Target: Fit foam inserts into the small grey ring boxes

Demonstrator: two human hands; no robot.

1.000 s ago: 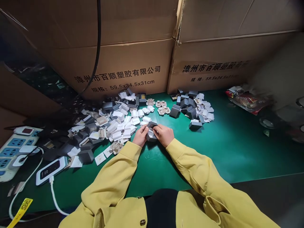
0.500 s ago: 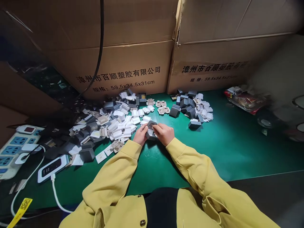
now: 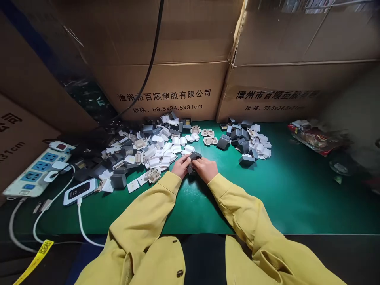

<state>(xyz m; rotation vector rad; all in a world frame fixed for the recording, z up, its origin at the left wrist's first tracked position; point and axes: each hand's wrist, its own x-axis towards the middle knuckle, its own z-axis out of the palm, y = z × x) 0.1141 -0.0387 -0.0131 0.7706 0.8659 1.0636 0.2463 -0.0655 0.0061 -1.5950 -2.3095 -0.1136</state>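
Observation:
My left hand (image 3: 181, 167) and my right hand (image 3: 206, 169) meet over the green table mat (image 3: 285, 190), both closed on one small grey box (image 3: 193, 158) held between their fingertips. Yellow sleeves cover both arms. Just beyond the hands, to the left, lies a heap of white inserts and grey boxes (image 3: 148, 152). A smaller pile of grey boxes and white pieces (image 3: 247, 140) lies to the right. A few beige inserts (image 3: 208, 136) sit between the piles.
Two large cardboard cartons (image 3: 166, 91) (image 3: 291, 87) stand along the back. A blue-and-white power strip (image 3: 38, 168), a small white device (image 3: 80, 191) on a white cable and a black cable are at the left. A red wrapper (image 3: 311, 136) lies at the right.
The view has shifted and tilted, so everything sits further right and lower. Both hands stay on the grey box, fingers drawn closer around it.

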